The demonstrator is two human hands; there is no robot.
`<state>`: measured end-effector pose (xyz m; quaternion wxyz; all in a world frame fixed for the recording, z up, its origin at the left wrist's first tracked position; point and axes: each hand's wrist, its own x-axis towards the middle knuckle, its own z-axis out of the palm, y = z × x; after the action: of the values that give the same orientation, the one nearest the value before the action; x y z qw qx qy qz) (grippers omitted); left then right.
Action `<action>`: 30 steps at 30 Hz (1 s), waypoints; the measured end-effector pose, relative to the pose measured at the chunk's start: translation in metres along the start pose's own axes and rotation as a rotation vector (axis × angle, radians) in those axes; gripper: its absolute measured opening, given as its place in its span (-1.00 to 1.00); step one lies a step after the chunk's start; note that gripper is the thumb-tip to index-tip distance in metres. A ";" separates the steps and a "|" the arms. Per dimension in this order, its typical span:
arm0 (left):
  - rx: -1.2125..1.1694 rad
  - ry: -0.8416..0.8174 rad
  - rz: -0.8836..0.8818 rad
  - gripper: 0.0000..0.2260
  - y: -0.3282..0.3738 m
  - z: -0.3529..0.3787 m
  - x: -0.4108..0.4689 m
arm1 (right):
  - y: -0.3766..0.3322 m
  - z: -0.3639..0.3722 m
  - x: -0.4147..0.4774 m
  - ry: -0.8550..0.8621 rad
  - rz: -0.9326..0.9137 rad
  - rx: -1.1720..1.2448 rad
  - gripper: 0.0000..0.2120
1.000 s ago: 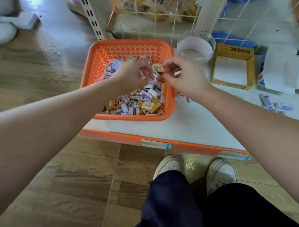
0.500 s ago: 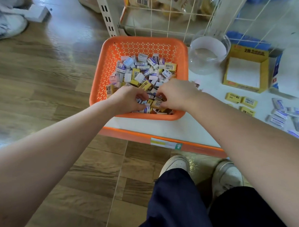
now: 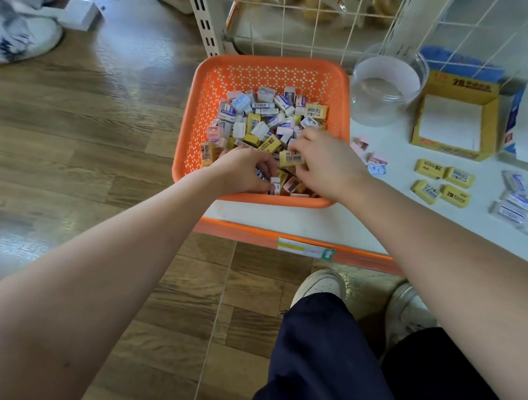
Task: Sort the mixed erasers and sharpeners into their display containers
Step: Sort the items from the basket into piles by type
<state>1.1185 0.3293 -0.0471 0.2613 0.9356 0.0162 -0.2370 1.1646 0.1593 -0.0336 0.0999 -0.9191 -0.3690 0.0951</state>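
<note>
An orange basket on the white shelf holds a heap of mixed erasers and sharpeners, yellow, white, blue and pink. Both my hands are down in the near end of the heap. My left hand has its fingers curled into the pile, with a white eraser at its fingertips. My right hand pinches a yellow barcoded eraser between thumb and forefinger. To the right stand a clear round tub and an open yellow 2B display box, both without pieces inside.
On the shelf right of the basket lie pink sharpeners, several yellow erasers and white-blue erasers. A blue box stands beside the yellow one. A wire grid closes the back. Another person's shoe is far left.
Both hands came down from above the basket into the near part of the heap and now work among the pieces. The view has tilted, showing more of the sorted pieces on the right.
</note>
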 end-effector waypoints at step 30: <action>-0.086 0.335 0.027 -0.91 -0.004 0.004 0.005 | 0.007 0.001 -0.004 0.228 0.175 0.303 -0.64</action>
<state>1.1208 0.3307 -0.0543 0.2978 0.9501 0.0568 -0.0735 1.1659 0.1514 -0.0357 0.2693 -0.9270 -0.2557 0.0532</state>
